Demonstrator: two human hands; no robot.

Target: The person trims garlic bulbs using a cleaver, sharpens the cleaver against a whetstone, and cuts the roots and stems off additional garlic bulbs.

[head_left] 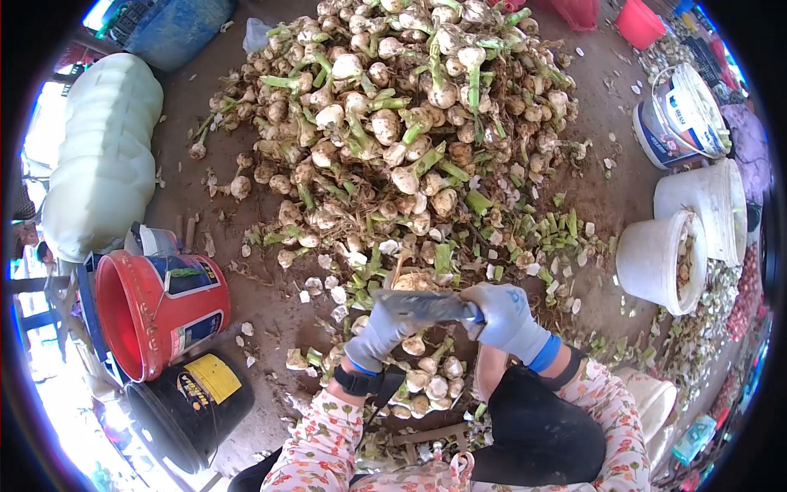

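Note:
My right hand (507,318), in a grey-blue work glove, is closed around the handle of a knife. The broad, dirty knife blade (430,306) points left across the front of my left hand (379,332), gloved the same way. A garlic bulb (414,281) with roots shows just beyond the blade; my left fingers seem closed on it, though the blade partly hides them. Below my hands, several trimmed garlic bulbs (426,384) lie in a small heap between my legs. Ahead rises a large pile of garlic (385,127) with green stems and roots.
Cut green stems (557,238) and white peelings litter the floor. To the left are a red bucket (201,299), a black bucket (184,414) and a big pale sack (106,148). White buckets (652,258) stand to the right, with a blue-and-white pail (668,123) behind.

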